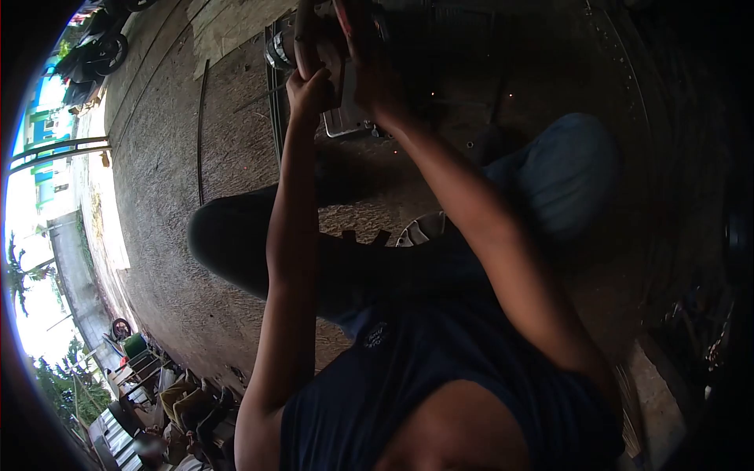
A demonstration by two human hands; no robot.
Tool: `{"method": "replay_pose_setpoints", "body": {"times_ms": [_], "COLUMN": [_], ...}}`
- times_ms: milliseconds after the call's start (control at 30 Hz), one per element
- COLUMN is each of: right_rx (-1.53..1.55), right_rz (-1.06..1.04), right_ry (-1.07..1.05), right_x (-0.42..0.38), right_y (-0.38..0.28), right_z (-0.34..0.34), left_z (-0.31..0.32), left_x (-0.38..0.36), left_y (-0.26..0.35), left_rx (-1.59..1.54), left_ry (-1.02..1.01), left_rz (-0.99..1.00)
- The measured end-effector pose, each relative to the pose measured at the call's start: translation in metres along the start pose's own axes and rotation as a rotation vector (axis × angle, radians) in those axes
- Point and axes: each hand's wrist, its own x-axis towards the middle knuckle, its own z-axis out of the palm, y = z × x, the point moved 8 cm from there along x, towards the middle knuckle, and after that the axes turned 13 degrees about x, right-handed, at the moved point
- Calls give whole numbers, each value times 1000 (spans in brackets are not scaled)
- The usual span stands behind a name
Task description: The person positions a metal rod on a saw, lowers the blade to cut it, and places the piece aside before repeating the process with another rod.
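At the top of the head view, my left hand (310,93) is closed around a curved, brownish handle (305,47) on a dark machine whose full form is cut off by the frame. My right hand (378,96) is beside it, in shadow, reaching up to a dark part with a red edge (343,17). Its fingers look bent around something I cannot make out. Just under the hands shows a greyish metal plate (345,125) with a pale rim. A silvery round piece (276,52) is left of the handle.
My bent knees (228,231) are on both sides of a ribbed metal disc (422,229) on the rough floor (181,157). Long thin bars (203,129) lie to the left. Small orange glowing specks dot the dark floor. Motorcycles (94,59) and piled clutter (173,408) stand farther off.
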Motion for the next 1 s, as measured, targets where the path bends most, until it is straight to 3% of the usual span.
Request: {"method": "replay_pose_setpoints", "body": {"times_ms": [433,500,533,600,733,900,1000], "right_rx": [-149,-142,-139,-196,-241,-44,-58], "right_rz": [-41,150,148,-60,86,202,178], "right_ry": [-46,-216,-212,1,-108,-183,-52], "right_x": [7,6,7,9,17,43,62], "right_y": [2,7,9,-1,4,-1,-15], "right_z": [0,4,5,-6,3,3,-9], "left_z": [-3,-3,-3,-4,-10,-20,-30], "left_x": [0,1,0,0,4,18,36], "left_y": [13,11,13,15,30,60,70], "left_rx": [58,77,70,68,114,164,199], "left_ry": [57,56,67,76,87,82,69], "left_rz": [-49,-58,-55,-52,-60,-64,-111]}}
